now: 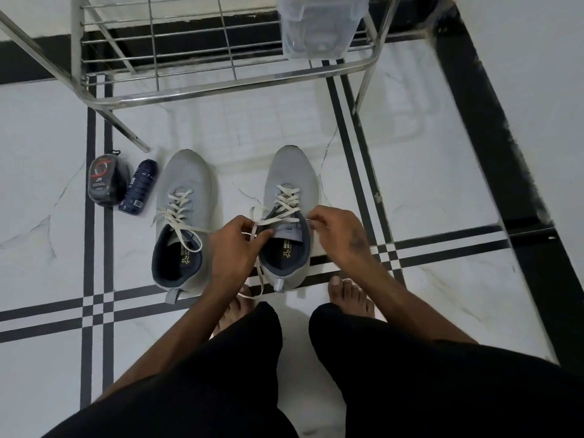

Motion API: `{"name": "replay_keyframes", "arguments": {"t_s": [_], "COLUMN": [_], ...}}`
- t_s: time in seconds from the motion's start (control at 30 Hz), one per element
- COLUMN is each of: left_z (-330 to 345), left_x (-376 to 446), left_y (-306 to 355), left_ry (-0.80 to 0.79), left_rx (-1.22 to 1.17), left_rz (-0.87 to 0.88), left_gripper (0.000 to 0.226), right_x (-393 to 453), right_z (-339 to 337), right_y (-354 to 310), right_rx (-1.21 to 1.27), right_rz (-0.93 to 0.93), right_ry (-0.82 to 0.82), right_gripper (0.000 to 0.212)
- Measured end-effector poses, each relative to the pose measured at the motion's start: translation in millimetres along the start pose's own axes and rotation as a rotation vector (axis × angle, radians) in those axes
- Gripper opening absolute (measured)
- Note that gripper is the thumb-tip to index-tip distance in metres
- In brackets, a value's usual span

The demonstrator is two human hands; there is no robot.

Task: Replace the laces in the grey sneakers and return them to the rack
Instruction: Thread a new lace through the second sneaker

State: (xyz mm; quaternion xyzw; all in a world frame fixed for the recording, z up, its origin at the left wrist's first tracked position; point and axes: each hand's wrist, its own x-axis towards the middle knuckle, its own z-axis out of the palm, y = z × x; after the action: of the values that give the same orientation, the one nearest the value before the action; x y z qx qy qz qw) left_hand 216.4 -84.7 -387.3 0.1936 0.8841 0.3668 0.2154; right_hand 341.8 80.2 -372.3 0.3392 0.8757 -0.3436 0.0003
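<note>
White marble floor (47,128) with black inlaid stripes fills the view, and a black border runs along the wall from 12 to 3 o'clock. A steel wire rack (196,58) stands at 11 to 12 o'clock, with a clear plastic box (319,23) on its right end.

At 9 o'clock, beside the rack's front leg, lie a dark round polish pack (107,181) and, touching it on the right, a dark blue spray can (137,186). Just right of the can sits the left grey sneaker (186,197) on the floor, toe toward the rack, laced with a pale lace (177,210) whose ends hang loose.

At the centre, the left hand (235,245) pinches one end of the white lace (286,200) at the tongue of the right grey sneaker (290,181); the rest of that end trails down to the floor by the heel. The right hand (338,232) pinches the other end at the shoe's right side. The hands are apart, one on each side of the shoe's opening.

Bare feet (349,295) and black-clad knees (410,374) sit at 6 o'clock.
</note>
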Motion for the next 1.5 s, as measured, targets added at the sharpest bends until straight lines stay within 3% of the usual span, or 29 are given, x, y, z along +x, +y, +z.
{"name": "replay_keyframes", "arguments": {"t_s": [0.17,0.23,0.33,0.4,0.5,0.63,0.87,1.07,1.33,1.5], "left_z": [-8,-5,-2,-5,-13,-22,-50,-66,-128,-170], "left_x": [0,-2,-1,2,6,8,7,15,20,21], "left_y": [-6,-3,1,0,-5,4,35,55,119,171], "left_ry": [0.026,0.010,-0.066,-0.161,-0.258,-0.282,-0.220,-0.197,-0.321,-0.266], "left_rx": [-0.018,0.022,0.005,-0.032,-0.131,-0.195,0.278,0.278,0.502,0.623], "left_rz": [-0.029,0.005,0.003,-0.003,-0.014,-0.024,0.240,0.172,0.332,0.443], "left_gripper": [0.027,0.032,0.034,0.029,0.025,0.027,0.023,0.023,0.012,0.007], "right_x": [-17,-16,-6,-1,4,7,8,3,7,3], "right_z": [-35,-30,-10,0,-6,-23,-58,-71,-144,-188], "right_y": [65,60,19,-2,0,5,-13,-27,-82,-122], "right_rx": [-0.172,-0.214,-0.137,-0.058,-0.026,-0.099,0.078,0.034,-0.249,-0.431], "right_rz": [0.458,0.369,0.012,-0.084,0.046,0.159,0.216,0.246,0.071,-0.062], "right_ry": [0.017,-0.029,-0.082,-0.084,-0.053,-0.047,-0.133,-0.185,-0.190,-0.150], "right_gripper": [0.013,0.021,0.051,0.039,0.011,0.011,0.015,0.017,0.018,0.010]}}
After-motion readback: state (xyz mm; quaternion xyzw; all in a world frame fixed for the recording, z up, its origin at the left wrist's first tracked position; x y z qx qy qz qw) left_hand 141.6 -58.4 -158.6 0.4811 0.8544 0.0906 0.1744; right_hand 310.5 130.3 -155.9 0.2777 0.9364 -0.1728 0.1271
